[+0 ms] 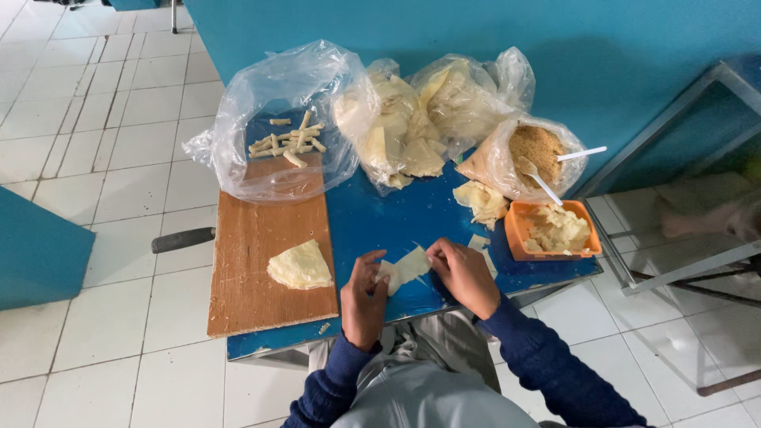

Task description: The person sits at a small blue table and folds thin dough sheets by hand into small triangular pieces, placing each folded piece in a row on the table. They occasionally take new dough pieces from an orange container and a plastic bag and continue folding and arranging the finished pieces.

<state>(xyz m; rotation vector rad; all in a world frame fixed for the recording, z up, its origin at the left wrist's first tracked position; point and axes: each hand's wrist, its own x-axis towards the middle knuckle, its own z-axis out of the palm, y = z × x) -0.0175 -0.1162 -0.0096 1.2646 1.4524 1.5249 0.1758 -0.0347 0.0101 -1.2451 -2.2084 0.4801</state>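
Both hands work one thin pale wrapper sheet (406,266) at the near edge of the blue worktop (380,218), right in front of the person. Left hand (363,295) pinches the sheet's left end, fingers curled onto it; right hand (465,275) pinches the right end, fingers closed on that edge. Sheet's long axis runs left-right across the worktop, tilted slightly, right end higher and farther from the person. It sits just above or on the surface; cannot tell which.

Left of the hands, a wooden board (265,261) carries a folded stack of wrappers (300,266). At the board's far end, an open clear plastic bag (273,127) holds finished small rolls (288,141). Two more bags of wrapper sheets (432,119) sit at the back. To the right, a bag of brown crumbs (536,150) with white plastic spoons, and an orange tub (517,230) of pale filling near the right hand. White tiled floor (111,158) around.
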